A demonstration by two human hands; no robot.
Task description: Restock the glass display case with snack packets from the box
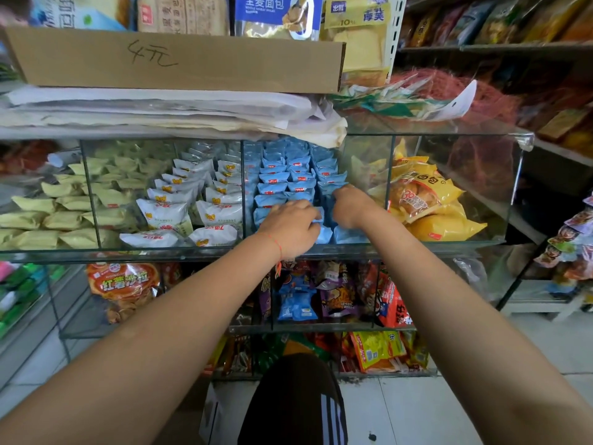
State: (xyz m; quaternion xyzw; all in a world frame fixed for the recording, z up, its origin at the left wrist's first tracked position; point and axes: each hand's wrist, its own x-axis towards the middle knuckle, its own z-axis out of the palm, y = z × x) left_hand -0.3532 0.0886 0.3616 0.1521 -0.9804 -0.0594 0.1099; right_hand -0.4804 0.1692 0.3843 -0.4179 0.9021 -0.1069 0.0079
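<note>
The glass display case (pixel 449 242) stands in front of me, split by glass dividers into compartments. Its middle compartment holds rows of light blue snack packets (pixel 282 178). Both my hands are inside that compartment at its front. My left hand (pixel 292 226) lies with curled fingers on the front blue packets, a red string on its wrist. My right hand (pixel 349 205) grips blue packets in the right-hand row, fingers curled down into them. A cardboard box edge (pixel 221 412) shows on the floor by my knee.
White packets (pixel 192 200) and pale green packets (pixel 61 207) fill the left compartments, yellow bread bags (pixel 426 203) the right one. Papers and a long cardboard box (pixel 179 62) lie on the case top. Lower glass shelves hold mixed snacks (pixel 337 293). Shelving stands to the right.
</note>
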